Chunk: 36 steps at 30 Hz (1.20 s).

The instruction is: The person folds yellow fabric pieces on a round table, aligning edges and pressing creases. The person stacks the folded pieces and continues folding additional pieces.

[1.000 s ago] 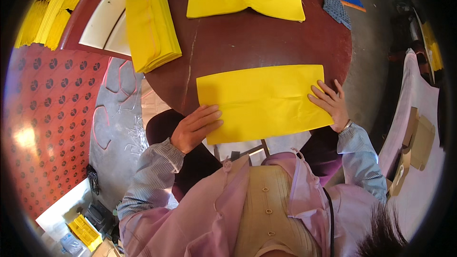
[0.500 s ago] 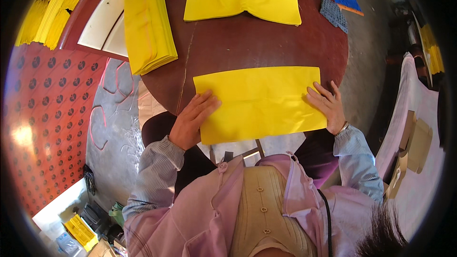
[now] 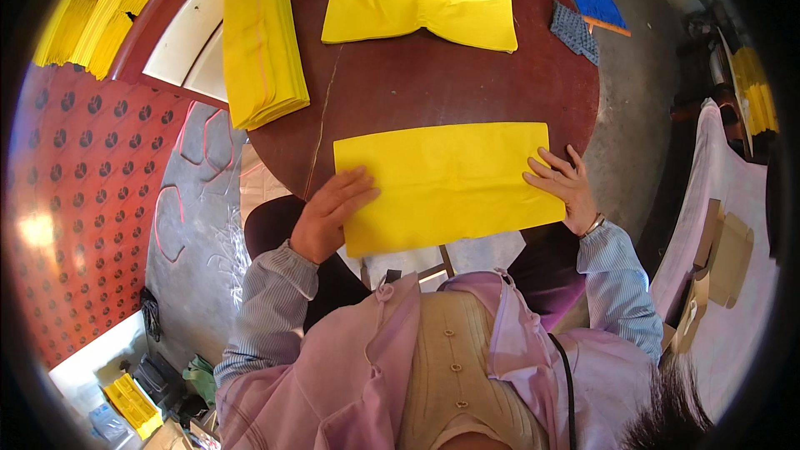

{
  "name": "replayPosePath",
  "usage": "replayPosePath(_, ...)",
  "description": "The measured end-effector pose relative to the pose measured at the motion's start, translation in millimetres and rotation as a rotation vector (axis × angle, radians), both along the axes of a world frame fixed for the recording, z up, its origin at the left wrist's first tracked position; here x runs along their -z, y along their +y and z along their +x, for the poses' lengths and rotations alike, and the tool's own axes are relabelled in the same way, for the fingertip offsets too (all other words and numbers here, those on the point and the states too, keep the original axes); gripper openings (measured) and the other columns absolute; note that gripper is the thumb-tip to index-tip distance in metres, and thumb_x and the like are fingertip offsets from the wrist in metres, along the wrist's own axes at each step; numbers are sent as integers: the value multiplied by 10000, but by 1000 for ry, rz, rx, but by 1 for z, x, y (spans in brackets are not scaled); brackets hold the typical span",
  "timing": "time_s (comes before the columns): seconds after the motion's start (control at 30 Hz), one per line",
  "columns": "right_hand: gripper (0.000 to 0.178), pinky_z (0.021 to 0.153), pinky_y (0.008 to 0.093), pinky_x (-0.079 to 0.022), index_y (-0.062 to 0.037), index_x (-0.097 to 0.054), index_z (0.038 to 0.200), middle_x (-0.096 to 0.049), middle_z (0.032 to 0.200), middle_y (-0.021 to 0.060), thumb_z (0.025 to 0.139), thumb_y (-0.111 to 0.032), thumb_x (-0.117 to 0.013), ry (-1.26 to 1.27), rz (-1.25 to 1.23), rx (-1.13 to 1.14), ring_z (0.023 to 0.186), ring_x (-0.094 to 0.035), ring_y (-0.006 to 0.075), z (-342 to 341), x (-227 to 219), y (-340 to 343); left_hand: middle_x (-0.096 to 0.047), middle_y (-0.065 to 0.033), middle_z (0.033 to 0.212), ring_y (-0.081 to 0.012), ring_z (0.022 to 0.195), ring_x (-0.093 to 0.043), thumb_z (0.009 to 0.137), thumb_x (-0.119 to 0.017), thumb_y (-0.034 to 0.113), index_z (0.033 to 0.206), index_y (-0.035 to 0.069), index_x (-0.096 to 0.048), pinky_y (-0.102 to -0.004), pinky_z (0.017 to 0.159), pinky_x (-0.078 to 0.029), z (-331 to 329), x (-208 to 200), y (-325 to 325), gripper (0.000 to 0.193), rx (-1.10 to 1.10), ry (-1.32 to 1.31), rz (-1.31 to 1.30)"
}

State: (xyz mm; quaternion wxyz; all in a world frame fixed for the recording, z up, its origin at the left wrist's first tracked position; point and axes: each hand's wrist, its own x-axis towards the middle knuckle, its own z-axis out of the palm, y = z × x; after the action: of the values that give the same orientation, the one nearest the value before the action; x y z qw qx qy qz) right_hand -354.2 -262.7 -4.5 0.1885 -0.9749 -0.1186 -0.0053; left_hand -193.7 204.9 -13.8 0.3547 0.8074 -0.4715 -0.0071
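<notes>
A folded yellow sheet (image 3: 450,187) lies across the near edge of the round brown table, its lower part reaching out over my lap. My left hand (image 3: 333,208) grips its left end, fingers flat on top and thumb hidden. At the opposite end, my right hand (image 3: 571,187) holds the edge with its fingers somewhat spread; that thumb is hidden too. Farther back on the table lies a creased yellow piece (image 3: 421,4), opened out with a notch in its near edge. To the left stands a thick stack of folded yellow sheets (image 3: 265,50).
The brown table (image 3: 442,87) has a crack on its left side. A grey-blue cloth (image 3: 574,32) hangs at its far right edge. More yellow stacks (image 3: 100,12) sit at the upper left. An open cardboard box (image 3: 721,262) rests on a pale cloth at right.
The view has shifted slightly. Both hands remain at the ends of the yellow sheet, and the sheet sits a little lower and more to the left in the picture.
</notes>
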Motion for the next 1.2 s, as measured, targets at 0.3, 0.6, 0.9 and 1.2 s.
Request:
replayPosePath(0.3, 341, 1298, 676, -140, -262, -769, 1353, -709, 1459, 14, 1022, -315, -710, 3, 51, -40, 1480, -550, 290, 4, -8, -3, -772, -144, 1153, -345, 1172, -705, 820, -817, -36, 1138, 27, -768, -410, 1010, -582, -5, 8, 10, 328, -48, 219, -81)
replayPosePath(0.6, 242, 1321, 581, -192, -115, -809, 1195, -772, 1246, 66, 965, -185, -784, 36, 446, 337, 1297, -654, 265, 8, 9, 3, -782, -152, 1224, -248, 1169, -754, 913, -811, 0, 1429, 6, -521, -328, 1042, -538, -24, 9, -12, 592, -521, 577, -234)
replayPosePath(0.9, 153, 1292, 572, -281, -16, -739, 1005, -753, 1094, 106, 940, -146, -789, -46, 457, 419, 1119, -686, 269, 15, 21, 5, -787, -177, 1157, -258, 1104, -768, 900, -814, 22, 1476, -17, -405, -337, 1017, -547, -21, 11, -15, 708, -594, 524, -167)
replayPosePath(1.2, 200, 1267, 582, -331, -12, -634, 884, -736, 1048, 130, 898, -97, -814, -139, 441, 448, 1071, -691, 294, 16, 29, 10, -785, -164, 1110, -257, 1050, -770, 906, -819, 50, 1513, -8, -389, -338, 986, -557, -22, 12, -19, 746, -626, 516, -188)
